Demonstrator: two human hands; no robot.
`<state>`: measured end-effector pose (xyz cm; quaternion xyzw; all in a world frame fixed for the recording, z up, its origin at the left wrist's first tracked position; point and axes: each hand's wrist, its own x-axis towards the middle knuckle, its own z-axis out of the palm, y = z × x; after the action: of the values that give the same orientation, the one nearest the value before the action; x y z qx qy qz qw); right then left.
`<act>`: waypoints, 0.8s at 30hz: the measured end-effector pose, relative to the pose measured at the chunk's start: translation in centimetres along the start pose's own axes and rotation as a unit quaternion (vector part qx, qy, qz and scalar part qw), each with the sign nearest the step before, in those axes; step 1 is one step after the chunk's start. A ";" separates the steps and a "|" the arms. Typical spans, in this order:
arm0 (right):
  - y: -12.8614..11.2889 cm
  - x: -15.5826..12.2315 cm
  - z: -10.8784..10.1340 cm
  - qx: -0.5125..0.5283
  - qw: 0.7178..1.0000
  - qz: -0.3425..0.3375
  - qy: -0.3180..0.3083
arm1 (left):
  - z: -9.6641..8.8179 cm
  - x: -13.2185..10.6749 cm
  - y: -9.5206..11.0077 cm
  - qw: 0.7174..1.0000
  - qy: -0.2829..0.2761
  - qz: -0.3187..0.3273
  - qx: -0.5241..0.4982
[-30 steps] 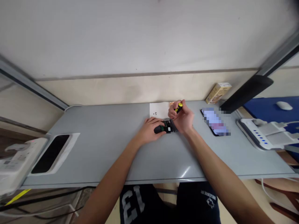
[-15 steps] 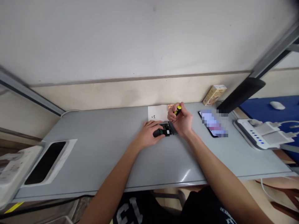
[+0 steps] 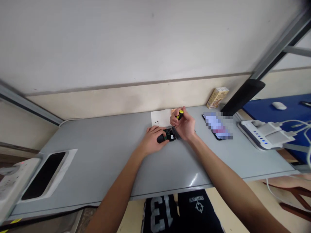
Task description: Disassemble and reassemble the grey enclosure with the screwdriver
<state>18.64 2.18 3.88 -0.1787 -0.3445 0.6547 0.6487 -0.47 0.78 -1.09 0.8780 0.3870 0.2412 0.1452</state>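
My left hand [image 3: 153, 139] is closed round a small black device with an exposed green circuit board [image 3: 169, 134], steadying it on the grey table. In my right hand [image 3: 186, 125] is a screwdriver with a yellow and black handle [image 3: 179, 114]. It is held tilted over the far right part of the device, and its tip is hard to make out. Behind the hands lies a white sheet of paper [image 3: 160, 116], with several tiny dark pieces, probably screws [image 3: 156, 122], on it.
A phone [image 3: 216, 127] lies to the right, in front of a small carton [image 3: 217, 97]. Farther right is a power strip [image 3: 257, 136] with chargers and cables. Another phone [image 3: 43, 176] rests on white paper at the left, beside a white socket block [image 3: 14, 181]. A wall closes the back.
The whole view has shifted a little as my head turned. Both hands keep nearly the same pose on the device and the screwdriver.
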 end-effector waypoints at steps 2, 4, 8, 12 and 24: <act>0.1 0.0 0.0 -0.001 1.000 0.009 -0.009 | -0.1 0.0 0.0 1.000 -0.002 -0.001 0.001; 0.1 -0.1 0.0 -0.004 1.000 0.010 -0.001 | 0.0 0.0 0.0 1.000 -0.002 0.001 0.001; 0.2 -0.3 0.3 -0.011 0.999 -0.002 0.030 | 0.1 -0.1 0.0 1.000 0.003 0.002 -0.001; 0.3 -0.4 0.6 -0.008 1.000 -0.007 0.019 | 0.0 -0.1 0.0 1.000 0.001 0.001 0.003; -0.8 -0.5 0.6 0.028 0.999 -0.002 0.042 | 0.2 0.3 -0.2 0.998 0.058 -0.021 -0.009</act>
<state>18.86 1.48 4.80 -0.1873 -0.2991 0.6545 0.6686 -0.33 1.12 -1.32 0.8531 0.4109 0.2918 0.1351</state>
